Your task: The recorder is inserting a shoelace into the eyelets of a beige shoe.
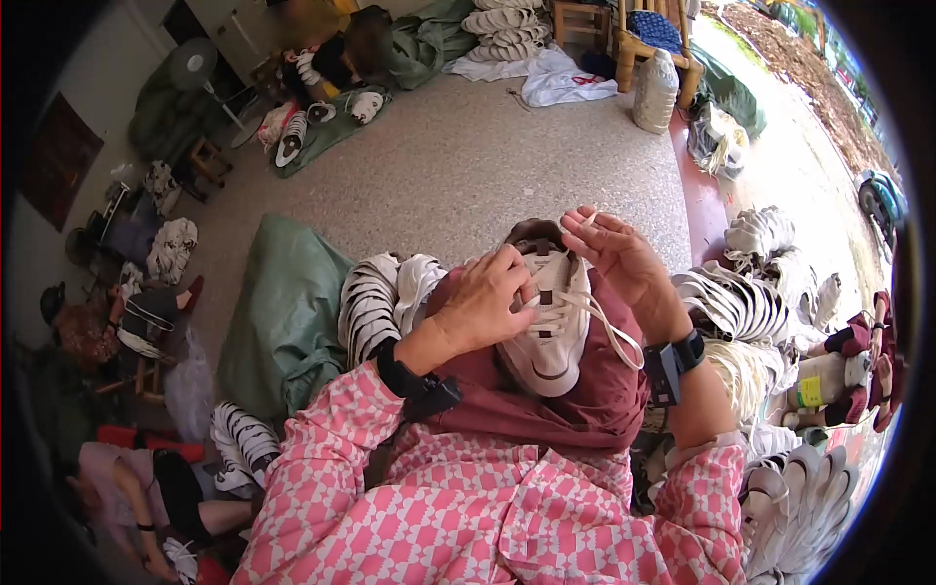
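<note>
Off-white sneaker (561,356) — dark collar lining (529,231), brown patch (545,297) amid the lacing, toe toward the wearer — lay on maroon cloth (609,409). White lace (596,310) looped loosely off the sneaker's right side. Right hand (622,255) was raised by the sneaker's collar, near-straight fingers pinching lace; left hand (483,297) curled over the sneaker's left side, grip unclear.

We record: shoe (548,368), matt cloth; lace (611,329), flat matt cloth; floor (439,175), smooth speckled stone; chair (693,83), smooth wood; jug (655,93), translucent plastic.
</note>
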A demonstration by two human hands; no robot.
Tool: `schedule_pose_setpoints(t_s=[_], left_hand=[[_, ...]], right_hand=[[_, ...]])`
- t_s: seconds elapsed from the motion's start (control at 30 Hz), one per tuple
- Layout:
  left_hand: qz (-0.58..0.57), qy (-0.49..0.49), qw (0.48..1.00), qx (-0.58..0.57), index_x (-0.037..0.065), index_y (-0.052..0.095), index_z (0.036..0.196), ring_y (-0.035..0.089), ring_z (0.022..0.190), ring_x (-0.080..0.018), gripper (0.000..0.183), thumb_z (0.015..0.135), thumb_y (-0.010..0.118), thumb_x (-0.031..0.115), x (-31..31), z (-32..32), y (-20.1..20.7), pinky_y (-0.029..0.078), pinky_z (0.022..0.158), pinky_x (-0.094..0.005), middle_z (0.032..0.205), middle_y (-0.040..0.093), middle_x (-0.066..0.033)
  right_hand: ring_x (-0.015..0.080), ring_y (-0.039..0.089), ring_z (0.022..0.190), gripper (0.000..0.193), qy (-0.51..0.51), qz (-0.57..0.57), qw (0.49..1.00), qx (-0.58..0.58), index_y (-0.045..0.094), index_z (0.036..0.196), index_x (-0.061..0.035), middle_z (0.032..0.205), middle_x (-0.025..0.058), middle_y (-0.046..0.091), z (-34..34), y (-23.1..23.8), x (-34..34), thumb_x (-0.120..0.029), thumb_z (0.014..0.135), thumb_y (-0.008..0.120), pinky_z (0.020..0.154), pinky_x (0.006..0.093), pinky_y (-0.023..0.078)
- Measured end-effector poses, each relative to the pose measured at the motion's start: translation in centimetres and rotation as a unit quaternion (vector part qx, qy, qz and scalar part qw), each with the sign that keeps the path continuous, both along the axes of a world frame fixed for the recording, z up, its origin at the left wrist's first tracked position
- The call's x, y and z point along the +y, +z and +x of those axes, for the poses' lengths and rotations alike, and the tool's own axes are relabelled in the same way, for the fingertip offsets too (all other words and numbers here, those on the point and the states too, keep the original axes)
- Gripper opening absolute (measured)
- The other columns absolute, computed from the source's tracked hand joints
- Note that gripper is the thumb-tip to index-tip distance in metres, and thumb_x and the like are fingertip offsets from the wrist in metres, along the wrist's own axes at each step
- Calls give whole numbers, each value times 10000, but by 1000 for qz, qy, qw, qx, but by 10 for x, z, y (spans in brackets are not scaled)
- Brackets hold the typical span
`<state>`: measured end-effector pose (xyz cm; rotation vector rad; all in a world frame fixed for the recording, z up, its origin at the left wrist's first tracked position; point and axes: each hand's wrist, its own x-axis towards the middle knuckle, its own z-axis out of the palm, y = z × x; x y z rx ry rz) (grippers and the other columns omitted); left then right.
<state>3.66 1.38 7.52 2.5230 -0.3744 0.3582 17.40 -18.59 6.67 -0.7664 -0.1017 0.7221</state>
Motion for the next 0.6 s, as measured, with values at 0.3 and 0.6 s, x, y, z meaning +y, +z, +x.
schedule_pose_setpoints(t_s=[0.3,0.6], left_hand=[[-99,-52,987,114,82,641,766,546,1006,-207,240,726,825,231,18,4,-2,445,848,-324,1048,510,-38],[-187,-72,964,175,119,734,931,588,993,-184,297,743,815,334,27,6,-2,449,916,-332,1085,538,-10]], right_hand=[[229,679,980,279,-65,13,997,-31,506,1243,60,1072,130,659,42,-53,-29,-90,1008,510,949,371,557],[212,694,925,223,-355,52,933,21,585,1160,28,1084,129,674,121,-40,-146,-51,952,600,906,356,578]])
